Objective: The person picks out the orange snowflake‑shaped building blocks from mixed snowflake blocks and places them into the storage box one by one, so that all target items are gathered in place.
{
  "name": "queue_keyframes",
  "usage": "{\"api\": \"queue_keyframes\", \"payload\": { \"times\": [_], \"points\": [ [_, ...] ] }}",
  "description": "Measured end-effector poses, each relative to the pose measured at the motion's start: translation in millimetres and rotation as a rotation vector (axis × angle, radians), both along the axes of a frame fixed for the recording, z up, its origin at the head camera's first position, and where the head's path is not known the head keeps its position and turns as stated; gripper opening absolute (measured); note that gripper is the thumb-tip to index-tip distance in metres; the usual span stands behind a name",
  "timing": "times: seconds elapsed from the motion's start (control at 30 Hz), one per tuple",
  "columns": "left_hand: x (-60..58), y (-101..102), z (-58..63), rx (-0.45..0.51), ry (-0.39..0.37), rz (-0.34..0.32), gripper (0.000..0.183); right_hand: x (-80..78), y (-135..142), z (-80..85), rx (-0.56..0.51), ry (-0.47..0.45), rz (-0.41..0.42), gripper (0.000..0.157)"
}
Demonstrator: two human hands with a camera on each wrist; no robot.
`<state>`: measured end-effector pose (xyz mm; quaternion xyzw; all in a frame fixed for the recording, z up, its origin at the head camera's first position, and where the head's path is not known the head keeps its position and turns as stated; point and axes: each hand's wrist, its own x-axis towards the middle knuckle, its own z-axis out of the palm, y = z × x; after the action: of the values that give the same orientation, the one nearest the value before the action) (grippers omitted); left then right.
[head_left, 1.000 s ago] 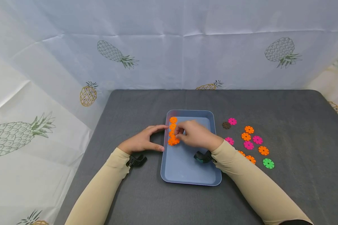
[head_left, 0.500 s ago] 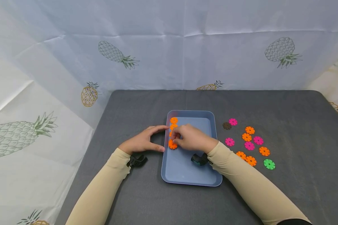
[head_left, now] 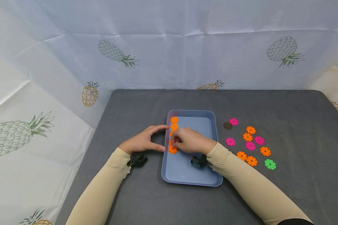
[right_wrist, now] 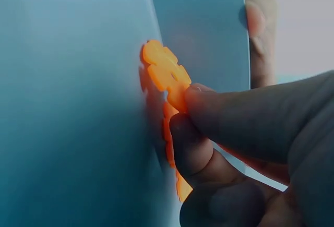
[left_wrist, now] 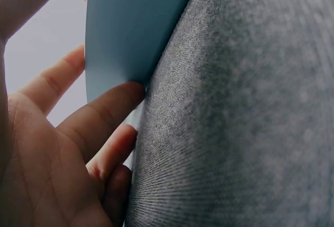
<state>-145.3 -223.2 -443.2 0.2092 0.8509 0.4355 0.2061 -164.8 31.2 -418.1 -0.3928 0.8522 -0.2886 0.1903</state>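
My right hand [head_left: 192,141] reaches into the blue tray [head_left: 191,173] and pinches an orange notched disc [right_wrist: 166,69] between thumb and finger, tilted against the tray's left wall. More orange discs [head_left: 174,120] lie in a column along that wall, partly covered by the right hand. My left hand [head_left: 142,140] is at the outside of the tray's left side, fingers and thumb spread. In the left wrist view, its fingertips [left_wrist: 133,91] touch the tray's outer wall [left_wrist: 130,28] close to the grey cloth.
Right of the tray lie several loose notched discs: pink [head_left: 230,142], orange [head_left: 265,151], a brown one [head_left: 227,125] and a green one [head_left: 270,164]. Grey cloth [head_left: 140,200] covers the table. A pineapple-print sheet [head_left: 163,59] hangs behind it.
My right hand has moved left and slightly nearer along the tray's left wall, and the column of orange discs now reaches further toward me. The left hand has stayed in place.
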Motion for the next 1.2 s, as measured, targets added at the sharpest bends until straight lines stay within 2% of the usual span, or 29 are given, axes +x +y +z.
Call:
{"api": "queue_keyframes", "payload": {
  "times": [0.9,1.2],
  "points": [
    [-0.7,1,1.8,-0.003,-0.003,-0.003,0.090,4.7,3,2.2,0.023,-0.069,-0.037,0.014],
    [-0.9,0,3.1,0.003,-0.009,-0.003,0.089,13.8,2,9.0,0.097,-0.063,-0.143,0.015]
  ]
}}
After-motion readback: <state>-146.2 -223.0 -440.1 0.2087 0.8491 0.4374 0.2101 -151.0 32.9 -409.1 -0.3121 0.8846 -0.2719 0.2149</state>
